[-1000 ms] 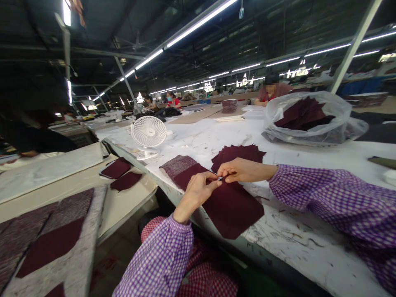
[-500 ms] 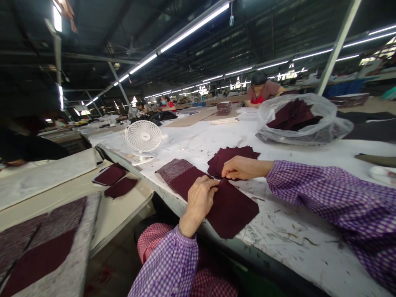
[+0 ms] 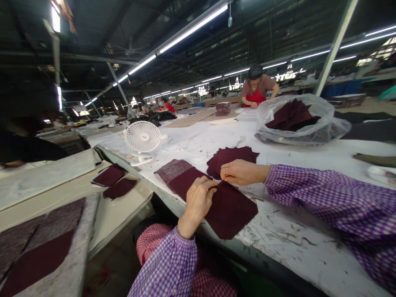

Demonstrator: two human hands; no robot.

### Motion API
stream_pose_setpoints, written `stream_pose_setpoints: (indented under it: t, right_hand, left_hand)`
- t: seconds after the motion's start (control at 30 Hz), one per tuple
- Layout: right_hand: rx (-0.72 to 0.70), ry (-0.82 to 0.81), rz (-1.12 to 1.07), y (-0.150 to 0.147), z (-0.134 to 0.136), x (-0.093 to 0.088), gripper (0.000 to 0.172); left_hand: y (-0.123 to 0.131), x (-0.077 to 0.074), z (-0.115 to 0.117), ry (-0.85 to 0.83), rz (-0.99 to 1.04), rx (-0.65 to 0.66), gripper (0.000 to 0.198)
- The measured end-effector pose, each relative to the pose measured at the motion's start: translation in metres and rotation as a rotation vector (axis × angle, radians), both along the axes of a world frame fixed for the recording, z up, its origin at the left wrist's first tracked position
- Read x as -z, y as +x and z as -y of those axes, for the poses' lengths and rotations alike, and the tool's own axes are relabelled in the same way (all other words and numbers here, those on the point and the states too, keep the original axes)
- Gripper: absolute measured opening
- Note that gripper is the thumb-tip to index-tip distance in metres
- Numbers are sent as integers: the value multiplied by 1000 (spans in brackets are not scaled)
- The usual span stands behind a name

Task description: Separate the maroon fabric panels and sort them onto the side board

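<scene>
A maroon fabric piece [image 3: 232, 210] lies at the table's near edge, one corner overhanging. Its upper left edge meets a longer maroon panel [image 3: 182, 178] with a speckled band at the far end. My left hand [image 3: 199, 198] presses on that join with fingers bent and fingertips together. Across from it, my right hand [image 3: 243, 171] pinches the fabric piece's upper corner between thumb and fingers. Just behind my right hand sits a fanned pile of maroon fabric pieces [image 3: 232, 156], partly covered by the hand.
A small white fan [image 3: 142, 138] stands on the white table [image 3: 192, 140]. Farther right is a clear plastic bag [image 3: 324, 134] of maroon pieces. On the lower left table lie more fabric pieces [image 3: 109, 175] and a board with panels [image 3: 89, 214]. A co-worker [image 3: 256, 90] leans over the far side.
My hands stay at the join, with the right fingers shifted only slightly. The co-worker across the table has moved left, and both arms now show in front.
</scene>
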State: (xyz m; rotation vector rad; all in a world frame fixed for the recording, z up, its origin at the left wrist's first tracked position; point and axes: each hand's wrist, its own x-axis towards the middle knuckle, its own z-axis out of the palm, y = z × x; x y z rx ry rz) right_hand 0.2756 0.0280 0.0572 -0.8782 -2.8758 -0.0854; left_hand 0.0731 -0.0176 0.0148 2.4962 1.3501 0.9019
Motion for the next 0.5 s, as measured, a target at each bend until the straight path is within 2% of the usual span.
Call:
stream_pose_setpoints:
  t: [0.17, 0.27, 0.33, 0.4, 0.5]
  right_hand:
    - [-111, 297, 151, 1, 10, 11, 21]
    - [-145, 386, 200, 6, 14, 16, 24]
    - [-137, 389, 210, 10, 17, 16, 25]
    - [-66, 352, 174, 13, 19, 12, 26]
    - [25, 209, -8, 10, 26, 5, 29]
  left_hand:
    - [0, 0, 1, 22, -53, 12, 23]
    - [0, -1, 3, 48, -82, 20, 26]
    - [0, 0, 4, 56, -85, 25, 27]
    - [1, 0, 4, 61, -84, 20, 28]
    - [3, 0, 3, 64, -92, 6, 27]
